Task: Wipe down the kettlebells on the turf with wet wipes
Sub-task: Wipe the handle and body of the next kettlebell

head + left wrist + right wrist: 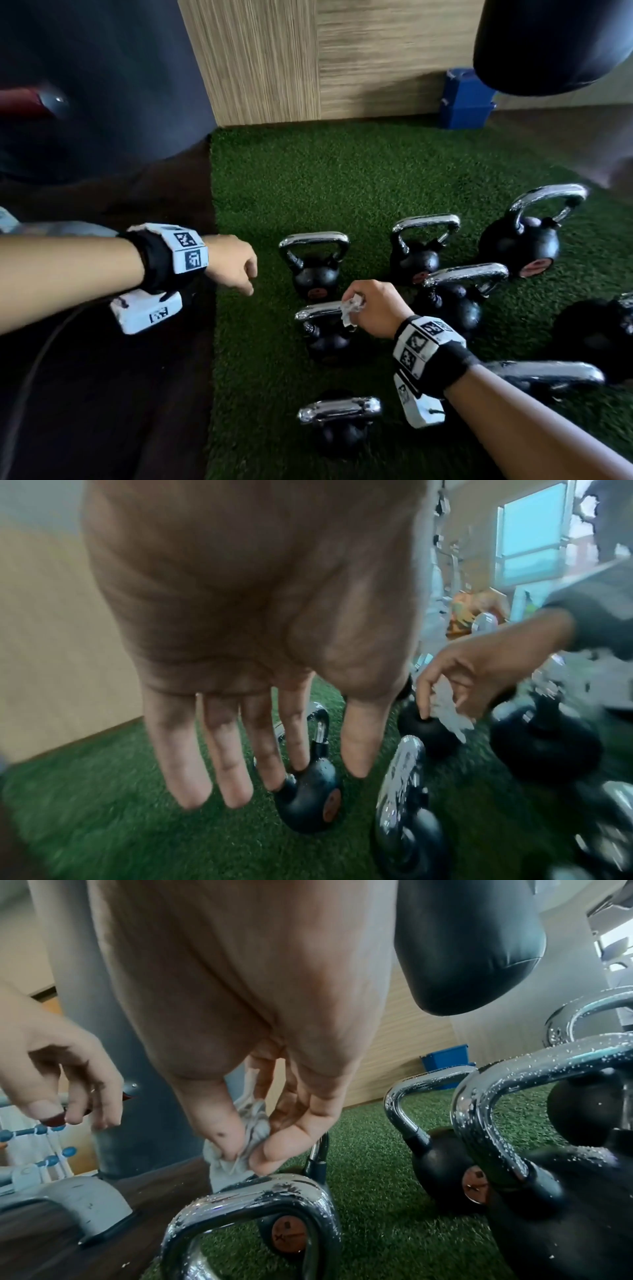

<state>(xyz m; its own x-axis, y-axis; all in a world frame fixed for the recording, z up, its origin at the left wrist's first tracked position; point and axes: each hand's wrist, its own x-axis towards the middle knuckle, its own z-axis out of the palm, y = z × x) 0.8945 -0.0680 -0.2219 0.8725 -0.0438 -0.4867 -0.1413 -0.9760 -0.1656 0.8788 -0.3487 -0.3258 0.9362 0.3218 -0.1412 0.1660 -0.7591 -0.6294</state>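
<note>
So we've got a bunch of black kettlebells with chrome handles standing on the green turf (pixel 342 178), which runs up to a wood-panelled wall (pixel 308 58) at the far side. Our right hand (pixel 376 308) has a crumpled wet wipe (pixel 351 308) pinched between thumb and fingertips, and the wipe sits right at the right end of the chrome handle (pixel 318 311) of the middle kettlebell (pixel 327 337) in the left column. From the right wrist view the wipe hangs just above that handle, which is speckled with droplets; whether it actually touches we can't quite tell.

Our left hand (pixel 231 263) hangs over the left edge of the turf, holding nothing. In the left wrist view its fingers (pixel 226 764) point down, straight and relaxed, with the far-left kettlebell (pixel 313 267) just beyond them.

Another small kettlebell (pixel 339 425) stands nearer to us, and bigger ones crowd the right side, the largest (pixel 524 240) at the far right. A black punching bag (pixel 555 44) hangs top right, with a blue box (pixel 462 102) on the floor behind it.
</note>
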